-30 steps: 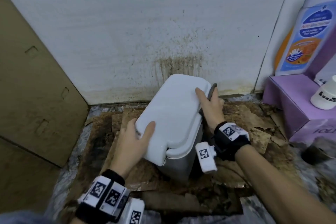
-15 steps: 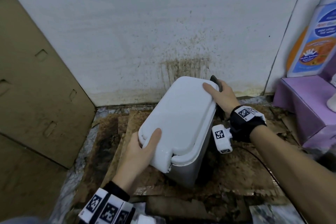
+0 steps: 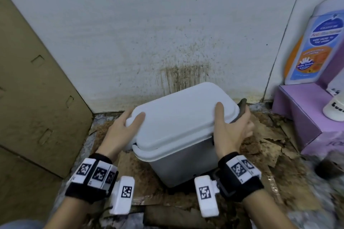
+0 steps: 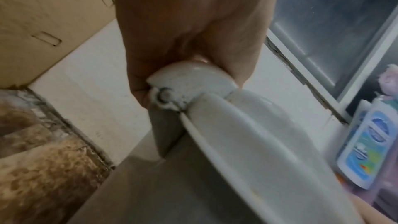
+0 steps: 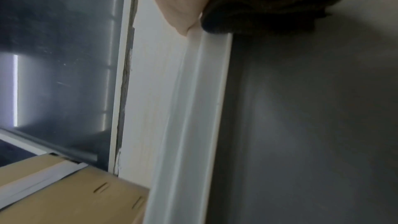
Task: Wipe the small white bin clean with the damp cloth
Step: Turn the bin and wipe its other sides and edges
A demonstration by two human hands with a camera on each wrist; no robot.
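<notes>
Left hand [image 3: 123,126] gripped the bin [image 3: 184,130] lid's left end at frame centre, right hand [image 3: 230,130] clasped a dark cloth [image 3: 242,107] against its right side, stained wall [image 3: 167,33] behind.

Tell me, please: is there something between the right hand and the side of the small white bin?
Yes. The dark cloth lies between the right hand and the grey side wall of the bin, just under the rim of the white lid. The left hand grips the lid's end directly, with nothing between.

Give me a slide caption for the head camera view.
Both hands grip the white bin at its lid ends, the right hand also holding a dark cloth.
</notes>
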